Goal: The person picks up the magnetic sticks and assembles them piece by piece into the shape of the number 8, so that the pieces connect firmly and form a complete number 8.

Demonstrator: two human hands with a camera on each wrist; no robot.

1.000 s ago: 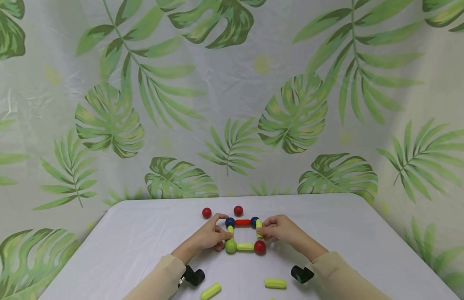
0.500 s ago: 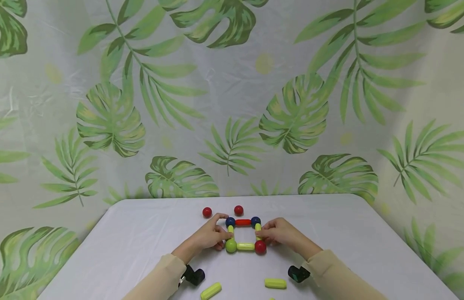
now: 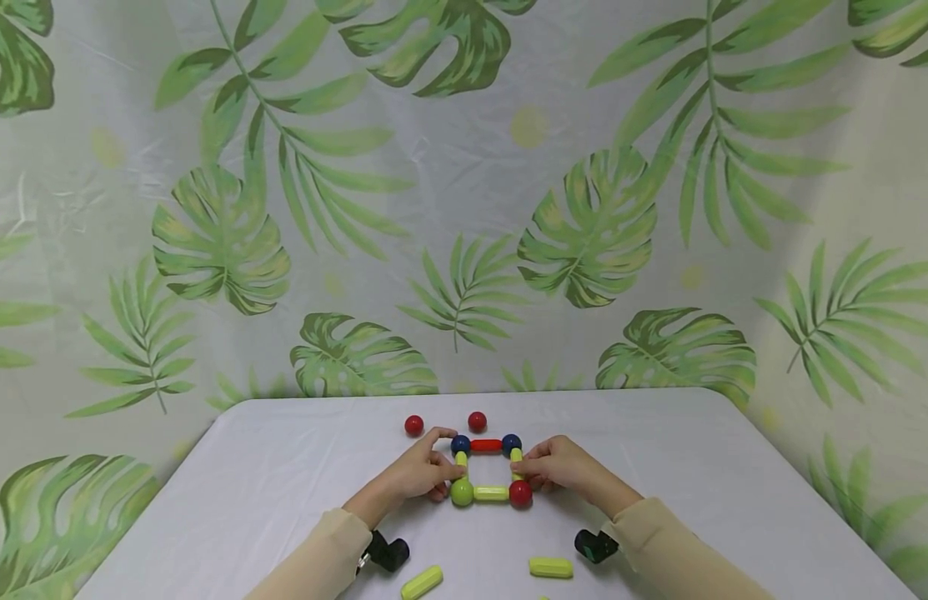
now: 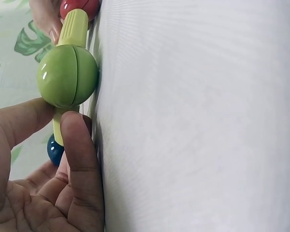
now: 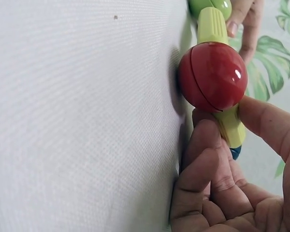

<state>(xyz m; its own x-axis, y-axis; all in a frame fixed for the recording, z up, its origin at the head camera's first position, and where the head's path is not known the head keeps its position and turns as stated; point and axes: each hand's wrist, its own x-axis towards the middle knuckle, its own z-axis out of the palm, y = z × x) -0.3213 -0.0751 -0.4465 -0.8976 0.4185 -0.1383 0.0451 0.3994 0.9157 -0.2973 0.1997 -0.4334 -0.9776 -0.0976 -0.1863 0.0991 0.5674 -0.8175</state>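
A four-sided frame of balls and rods lies on the white table. Its corners are a green ball point(image 3: 462, 492), a red ball point(image 3: 519, 493) and two blue balls point(image 3: 512, 444). A red rod point(image 3: 486, 445) joins the blue balls; a yellow-green rod point(image 3: 491, 494) forms the near side. My left hand point(image 3: 421, 468) pinches the left yellow-green rod point(image 4: 59, 126), its index finger reaching to the left blue ball point(image 3: 460, 445). On the other side my right hand point(image 3: 559, 464) pinches the right yellow-green rod point(image 5: 230, 128), between the red ball and the right blue ball.
Two loose red balls point(image 3: 414, 426) sit behind the frame. Nearer to me lie loose yellow-green rods point(image 3: 422, 582), one more rod point(image 3: 550, 567) to the right, and a sliver of another at the bottom edge. A leaf-patterned curtain point(image 3: 464, 208) hangs behind the table.
My right hand has brought its yellow-green rod slightly down and left, into line between the red ball and the right blue ball. The left hand has stayed put.
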